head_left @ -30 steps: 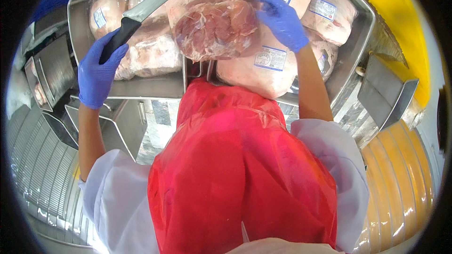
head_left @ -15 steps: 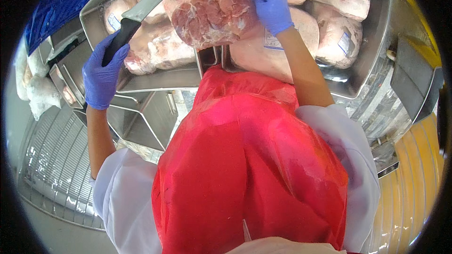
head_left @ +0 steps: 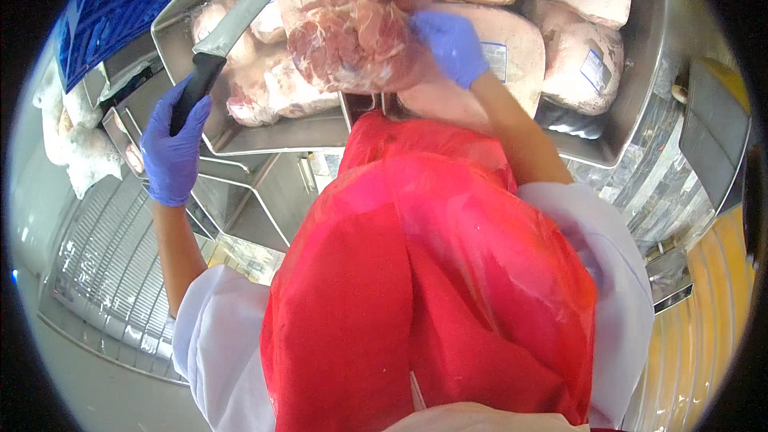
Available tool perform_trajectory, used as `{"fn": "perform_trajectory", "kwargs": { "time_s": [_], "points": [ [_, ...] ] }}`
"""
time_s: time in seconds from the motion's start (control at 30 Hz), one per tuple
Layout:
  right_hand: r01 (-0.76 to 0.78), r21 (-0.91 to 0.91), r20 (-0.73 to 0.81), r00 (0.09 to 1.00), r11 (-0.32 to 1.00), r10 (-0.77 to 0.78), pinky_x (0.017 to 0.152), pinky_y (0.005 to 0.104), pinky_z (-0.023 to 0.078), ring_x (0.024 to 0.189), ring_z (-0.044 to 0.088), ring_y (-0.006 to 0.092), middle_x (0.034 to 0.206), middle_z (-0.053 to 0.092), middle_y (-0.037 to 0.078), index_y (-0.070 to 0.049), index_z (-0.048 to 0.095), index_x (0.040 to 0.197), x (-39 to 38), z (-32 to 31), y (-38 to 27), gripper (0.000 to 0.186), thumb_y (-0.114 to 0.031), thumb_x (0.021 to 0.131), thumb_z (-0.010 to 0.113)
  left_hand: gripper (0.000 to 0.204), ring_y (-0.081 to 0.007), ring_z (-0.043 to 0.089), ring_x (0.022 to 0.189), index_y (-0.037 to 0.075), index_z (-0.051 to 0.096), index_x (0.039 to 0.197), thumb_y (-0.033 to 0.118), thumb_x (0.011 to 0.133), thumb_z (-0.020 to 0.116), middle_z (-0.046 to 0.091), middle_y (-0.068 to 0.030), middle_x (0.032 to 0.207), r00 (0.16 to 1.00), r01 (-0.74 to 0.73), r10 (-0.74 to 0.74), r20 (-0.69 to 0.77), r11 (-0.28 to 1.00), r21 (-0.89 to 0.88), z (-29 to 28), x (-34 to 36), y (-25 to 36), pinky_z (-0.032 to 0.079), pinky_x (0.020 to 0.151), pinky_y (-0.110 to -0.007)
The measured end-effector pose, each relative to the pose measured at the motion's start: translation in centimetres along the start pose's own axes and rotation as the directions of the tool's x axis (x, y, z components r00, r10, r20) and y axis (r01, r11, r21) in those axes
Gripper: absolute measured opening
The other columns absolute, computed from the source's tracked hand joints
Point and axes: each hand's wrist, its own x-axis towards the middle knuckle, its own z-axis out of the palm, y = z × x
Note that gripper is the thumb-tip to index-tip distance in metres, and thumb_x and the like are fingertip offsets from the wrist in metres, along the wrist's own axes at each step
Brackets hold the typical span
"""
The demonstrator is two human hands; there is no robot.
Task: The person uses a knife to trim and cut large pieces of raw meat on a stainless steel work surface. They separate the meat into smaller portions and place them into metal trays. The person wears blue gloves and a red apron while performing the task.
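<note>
In my left hand (head_left: pixel 171 144), gloved in blue-violet, I grip the black handle of a knife (head_left: pixel 260 2); its long curved blade points up and to the right over the tray. My right hand (head_left: pixel 454 46), in the same kind of glove and slightly blurred, has hold of the right side of a piece of raw meat (head_left: pixel 352 44). The meat's cut red face with pale fat is turned toward me. It lies partly over other wrapped meat, and my right fingertips are hidden behind its edge.
Large pale meat packages (head_left: pixel 576 72) with labels lie in metal trays (head_left: pixel 640 104) ahead. Metal frames (head_left: pixel 240 200) stand below at the left. Bagged items (head_left: pixel 80 144) and a blue crate (head_left: pixel 128 8) are at the far left. My red apron (head_left: pixel 424 272) touches the tray side.
My right hand and the piece of meat have come a little closer to me. The left hand still holds the knife up in nearly the same place. The view has shifted slightly.
</note>
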Motion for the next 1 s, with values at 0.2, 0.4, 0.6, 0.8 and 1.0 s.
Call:
{"fn": "perform_trajectory", "kwargs": {
  "time_s": [0.2,0.4,0.6,0.8,1.0],
  "points": [
    [-0.182,0.510,0.333,0.943,0.840,0.002,0.079,0.0302,0.052,0.082,0.063,0.0149,0.086,0.070,0.007,0.000,0.070,0.097,-8.4,2.3,-7.6,0.013,0.000,0.090,0.059,0.037,-0.0057,0.057,0.080,0.004,0.065,0.124,0.018,0.090,0.072,0.068,-0.0014,0.097,0.999,0.000,0.000,-0.037,1.000,-0.019,1.6,-1.8,-0.7,0.048,0.072,-0.022],
    [-0.065,-0.021,0.256,0.964,0.998,0.069,0.075,0.0252,0.050,0.085,0.061,0.0124,0.092,0.066,0.003,-0.004,0.070,0.108,-5.1,-4.3,-8.7,0.019,-0.013,0.098,0.057,0.037,-0.0070,0.059,0.078,0.001,0.067,0.118,0.023,0.088,0.075,0.068,-0.0034,0.087,0.997,0.006,-0.017,-0.072,0.989,-0.146,4.9,-3.4,-2.5,0.050,0.072,-0.025],
    [-0.404,0.350,0.415,0.876,0.845,0.247,0.069,0.0238,0.049,0.076,0.060,0.0091,0.090,0.067,0.002,-0.004,0.067,0.117,-5.3,-6.5,-7.4,0.027,-0.020,0.102,0.052,0.038,-0.0067,0.057,0.076,0.000,0.067,0.117,0.022,0.088,0.076,0.067,-0.0035,0.088,0.992,0.081,-0.106,-0.067,0.951,-0.299,7.7,-7.7,-4.4,0.049,0.070,-0.023],
    [0.028,-0.523,0.206,0.974,0.852,0.094,0.085,0.0456,0.052,0.096,0.064,0.0416,0.102,0.066,0.026,0.004,0.065,0.104,-5.2,-2.8,-0.7,0.063,-0.050,0.074,0.077,0.036,-0.0067,0.055,0.075,0.000,0.067,0.116,0.022,0.089,0.075,0.067,-0.0021,0.085,0.985,0.095,-0.144,-0.094,0.911,-0.402,10.3,-11.6,-6.4,0.049,0.070,-0.025],
    [0.023,-0.675,0.251,0.947,0.737,0.200,0.088,0.0509,0.050,0.102,0.063,0.0450,0.109,0.065,0.029,0.000,0.066,0.099,-3.8,2.0,-3.0,0.036,-0.032,0.083,0.062,0.036,-0.0054,0.053,0.072,-0.002,0.065,0.118,0.020,0.090,0.073,0.064,0.0004,0.085,0.961,0.188,-0.260,-0.088,0.857,-0.480,10.8,-16.0,-6.7,0.046,0.067,-0.022]
  ]
}}
